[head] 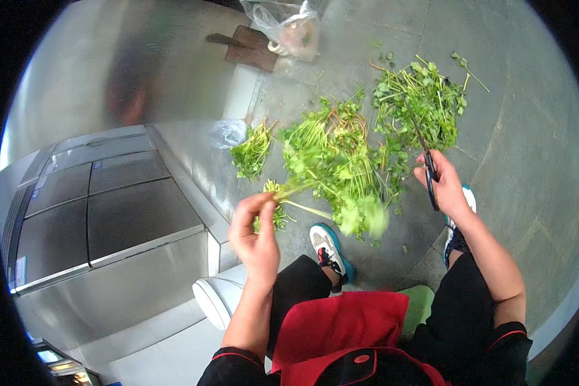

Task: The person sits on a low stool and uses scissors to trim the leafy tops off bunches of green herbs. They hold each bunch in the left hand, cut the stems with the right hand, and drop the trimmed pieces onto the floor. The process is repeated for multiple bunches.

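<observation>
My left hand [258, 231] pinches the stem end of a cilantro sprig [304, 186], whose blurred leaves spread to the right over a large cilantro pile [340, 149]. In my right hand [441, 181] is a pair of scissors [430, 176] with black handles, its blades pointing up and away over a second heap of leafy greens [420, 101]. Whether the blades are apart I cannot tell. A small bunch with roots [253, 149] lies left of the large pile. Cut-looking stems [272, 186] show just beyond my left hand, partly hidden by it.
Greens lie on a grey tiled floor [521, 159] around my shoes [329, 251]. At left stands a stainless steel cabinet [125, 270]; near it is a white bucket [217, 299]. Farther off are a clear plastic bag [299, 36], a brown board [253, 48] and crumpled plastic [229, 133].
</observation>
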Available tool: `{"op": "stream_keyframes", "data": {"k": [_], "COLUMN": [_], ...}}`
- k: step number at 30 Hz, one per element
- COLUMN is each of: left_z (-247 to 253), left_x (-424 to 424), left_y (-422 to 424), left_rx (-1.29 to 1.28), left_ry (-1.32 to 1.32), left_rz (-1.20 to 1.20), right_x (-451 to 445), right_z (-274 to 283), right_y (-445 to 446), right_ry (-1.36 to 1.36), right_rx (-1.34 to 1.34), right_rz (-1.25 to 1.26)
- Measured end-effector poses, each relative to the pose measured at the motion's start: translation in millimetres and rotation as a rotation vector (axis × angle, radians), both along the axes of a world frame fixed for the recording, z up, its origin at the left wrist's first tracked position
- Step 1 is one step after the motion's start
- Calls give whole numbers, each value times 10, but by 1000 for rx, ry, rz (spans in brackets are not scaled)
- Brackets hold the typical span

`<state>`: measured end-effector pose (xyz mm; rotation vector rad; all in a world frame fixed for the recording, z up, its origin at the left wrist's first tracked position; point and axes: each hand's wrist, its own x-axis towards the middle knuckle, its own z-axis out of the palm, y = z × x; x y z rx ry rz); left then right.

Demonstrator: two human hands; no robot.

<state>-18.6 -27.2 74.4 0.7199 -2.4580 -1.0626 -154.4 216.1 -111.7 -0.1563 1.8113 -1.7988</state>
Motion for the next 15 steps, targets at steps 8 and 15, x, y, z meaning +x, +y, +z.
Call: {"op": "stream_keyframes", "data": {"k": [8, 15], "left_z": [-89, -86], "left_x": [-12, -109], "left_y": [-21, -177], "left_rx": [391, 510], "left_ry": [5, 124], "left_rz": [114, 222], "right_x": [-179, -70], "right_z": [688, 1259], "right_y": [-692, -1534], "right_ry": [200, 95], "right_rx": [-283, -536], "right_rz": [146, 352]}}
